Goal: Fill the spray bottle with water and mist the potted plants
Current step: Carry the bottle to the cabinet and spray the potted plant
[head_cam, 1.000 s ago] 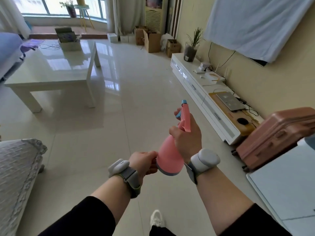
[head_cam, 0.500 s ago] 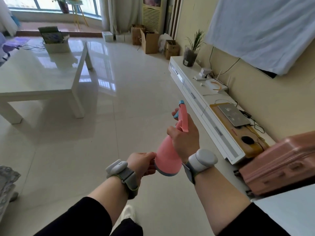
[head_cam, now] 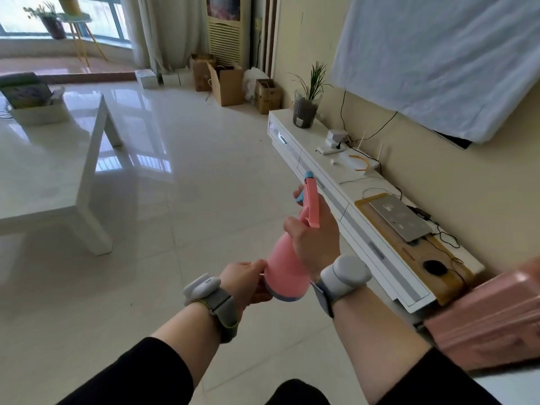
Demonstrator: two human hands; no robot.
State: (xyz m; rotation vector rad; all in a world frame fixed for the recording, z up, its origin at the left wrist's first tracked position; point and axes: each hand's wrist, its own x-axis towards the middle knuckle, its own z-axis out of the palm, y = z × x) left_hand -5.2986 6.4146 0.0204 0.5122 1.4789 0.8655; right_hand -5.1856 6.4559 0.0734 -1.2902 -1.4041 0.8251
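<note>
Both hands, right (head_cam: 314, 244) and left (head_cam: 245, 279), still grip the bottle (head_cam: 287, 273); the plant (head_cam: 306, 97) looms nearer (misting comes soon, 1 judges).

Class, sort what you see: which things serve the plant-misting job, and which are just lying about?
Job: pink spray bottle, left hand, right hand, potted plant on cabinet, potted plant by window.
Lying about: laptop, pink suitcase, cardboard boxes.

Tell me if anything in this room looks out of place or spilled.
No spill shows on the floor. Two oddities: a pale sheet hangs over the wall-mounted screen, leaving only its dark lower edge showing, and loose cables trail across the white TV cabinet. The pink spray bottle looks intact.
</note>
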